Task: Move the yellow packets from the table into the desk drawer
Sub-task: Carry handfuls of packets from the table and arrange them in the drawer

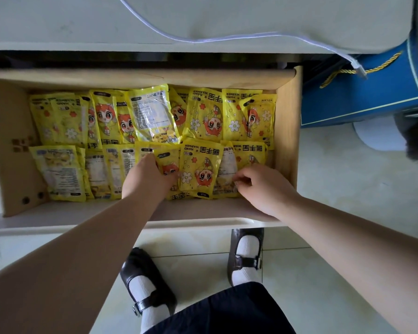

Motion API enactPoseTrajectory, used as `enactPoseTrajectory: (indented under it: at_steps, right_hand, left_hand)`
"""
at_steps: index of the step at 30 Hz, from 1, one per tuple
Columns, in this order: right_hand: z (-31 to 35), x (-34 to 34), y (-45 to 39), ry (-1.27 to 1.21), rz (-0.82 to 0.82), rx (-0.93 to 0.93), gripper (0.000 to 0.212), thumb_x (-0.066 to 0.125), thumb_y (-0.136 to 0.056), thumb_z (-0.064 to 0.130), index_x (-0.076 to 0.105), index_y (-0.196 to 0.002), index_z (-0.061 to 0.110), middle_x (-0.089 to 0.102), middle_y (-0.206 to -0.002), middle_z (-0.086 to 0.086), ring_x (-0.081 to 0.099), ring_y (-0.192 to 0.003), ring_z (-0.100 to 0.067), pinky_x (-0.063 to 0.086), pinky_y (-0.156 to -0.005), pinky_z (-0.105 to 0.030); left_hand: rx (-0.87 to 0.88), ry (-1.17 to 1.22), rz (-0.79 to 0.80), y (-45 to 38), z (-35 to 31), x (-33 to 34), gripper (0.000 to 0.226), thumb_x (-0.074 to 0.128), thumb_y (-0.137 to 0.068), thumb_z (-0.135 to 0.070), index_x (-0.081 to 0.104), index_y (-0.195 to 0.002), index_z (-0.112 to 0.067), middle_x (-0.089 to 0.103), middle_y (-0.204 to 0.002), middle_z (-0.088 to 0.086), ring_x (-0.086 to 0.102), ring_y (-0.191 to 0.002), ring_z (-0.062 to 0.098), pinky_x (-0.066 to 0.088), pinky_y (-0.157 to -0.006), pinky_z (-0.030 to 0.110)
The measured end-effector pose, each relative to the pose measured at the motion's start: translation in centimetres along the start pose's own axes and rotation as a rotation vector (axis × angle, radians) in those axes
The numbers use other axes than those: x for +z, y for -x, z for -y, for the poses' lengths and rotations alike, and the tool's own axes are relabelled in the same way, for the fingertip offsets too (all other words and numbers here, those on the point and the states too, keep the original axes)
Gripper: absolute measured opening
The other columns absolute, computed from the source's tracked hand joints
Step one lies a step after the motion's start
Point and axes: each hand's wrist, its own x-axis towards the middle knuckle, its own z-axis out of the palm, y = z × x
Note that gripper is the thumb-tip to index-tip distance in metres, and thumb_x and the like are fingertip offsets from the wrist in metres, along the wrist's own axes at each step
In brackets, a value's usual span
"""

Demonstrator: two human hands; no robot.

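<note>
Yellow packets fill the open drawer across the frame's middle. Both hands reach in: the left hand rests on the front row, and the right hand pinches a packet's edge at centre right.

Packets in drawer

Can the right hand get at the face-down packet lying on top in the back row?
Probably yes. The right hand is already inside the open drawer, and the face-down packet lies on top of the back row with nothing over it. The left hand sits nearer, though.
</note>
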Motion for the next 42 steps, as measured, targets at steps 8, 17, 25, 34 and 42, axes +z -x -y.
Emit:
enactPoseTrajectory:
  at_steps: [8, 17, 25, 34, 42]
  right_hand:
    - [0.5, 0.4, 0.3, 0.289, 0.085, 0.091, 0.043, 0.048, -0.09, 0.035, 0.047, -0.133, 0.03, 0.032, -0.136, -0.011, 0.041, -0.124, -0.031, 0.045, -0.097, -0.041]
    - [0.5, 0.0, 0.7, 0.159, 0.103, 0.05, 0.048, 0.053, -0.088, 0.036, 0.044, -0.134, 0.025, 0.045, -0.13, -0.008, 0.055, -0.107, -0.025, 0.05, -0.085, -0.034]
    - [1.4, -0.5, 1.7, 0.087, -0.032, 0.036, 0.039, 0.053, -0.09, 0.032, 0.052, -0.128, 0.021, 0.055, -0.125, -0.003, 0.056, -0.076, -0.011, 0.049, -0.066, -0.027]
    - [6.7, -3.0, 6.9, -0.107, -0.116, 0.029, 0.041, 0.055, -0.091, 0.026, 0.052, -0.129, 0.013, 0.056, -0.131, -0.006, 0.053, -0.12, -0.021, 0.044, -0.1, -0.039]
    - [14.6, -2.8, 13.8, -0.125, -0.224, -0.035, 0.037, 0.056, -0.091, 0.03, 0.053, -0.126, 0.019, 0.058, -0.12, -0.002, 0.065, -0.094, -0.026, 0.052, -0.078, -0.032]
  left_hand:
    - [-0.052, -0.009, -0.028, 0.4, -1.2, 0.8, 0.064, 0.073, -0.075, -0.046, 0.034, -0.107, -0.006, 0.045, -0.077, 0.002, 0.049, -0.068, 0.022, 0.043, -0.061, 0.036]
    - [-0.065, 0.19, -0.026, 0.4, -0.6, 0.2, 0.051, 0.075, -0.078, -0.035, 0.037, -0.104, -0.013, 0.046, -0.078, -0.004, 0.049, -0.069, 0.015, 0.043, -0.064, 0.032]
    - [-0.033, 0.37, -0.027, 1.8, 0.8, -2.4, 0.041, 0.076, -0.076, -0.027, 0.052, -0.108, -0.019, 0.062, -0.099, -0.003, 0.06, -0.092, 0.02, 0.052, -0.079, 0.036]
    - [-0.001, 0.495, -0.057, 6.8, 3.4, -7.6, 0.041, 0.068, -0.083, -0.025, 0.051, -0.119, -0.019, 0.066, -0.093, -0.008, 0.06, -0.074, 0.013, 0.045, -0.061, 0.026]
    - [-0.041, 0.668, -0.115, 15.2, 8.5, -11.8, 0.023, 0.068, -0.082, -0.021, 0.053, -0.1, -0.023, 0.065, -0.088, -0.008, 0.058, -0.073, 0.016, 0.053, -0.079, 0.042]
